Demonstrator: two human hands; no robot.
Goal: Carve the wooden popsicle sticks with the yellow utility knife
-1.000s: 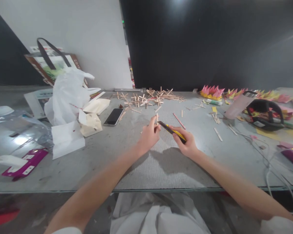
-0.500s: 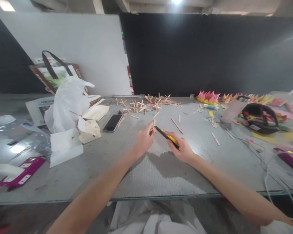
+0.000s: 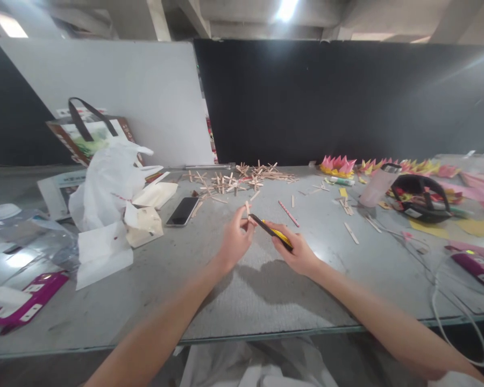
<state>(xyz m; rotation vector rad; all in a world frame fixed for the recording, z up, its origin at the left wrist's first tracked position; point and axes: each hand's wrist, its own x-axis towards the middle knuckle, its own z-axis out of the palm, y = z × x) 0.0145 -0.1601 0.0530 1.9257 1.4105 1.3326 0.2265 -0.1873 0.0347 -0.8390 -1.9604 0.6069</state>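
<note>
My left hand [image 3: 234, 241] pinches a short wooden stick [image 3: 247, 207] upright above the grey table [image 3: 185, 279]. My right hand [image 3: 296, 252] is closed round a black and yellow utility knife [image 3: 272, 233]. The knife's tip points left and meets the base of the stick between my left fingers. Both hands hover over the middle of the table, close together.
A pile of glued stick crosses [image 3: 234, 180] lies behind, with a phone [image 3: 182, 210] to its left. White bags and paper [image 3: 108, 188] sit left, a magenta box [image 3: 22, 303] near left. Pink paper flowers [image 3: 337, 164], a black basket [image 3: 421, 196] and cables [image 3: 447, 279] are right.
The camera has tilted upward, so the table and hands sit lower in the picture. My hands keep the same hold, the knife tip still against the stick.
</note>
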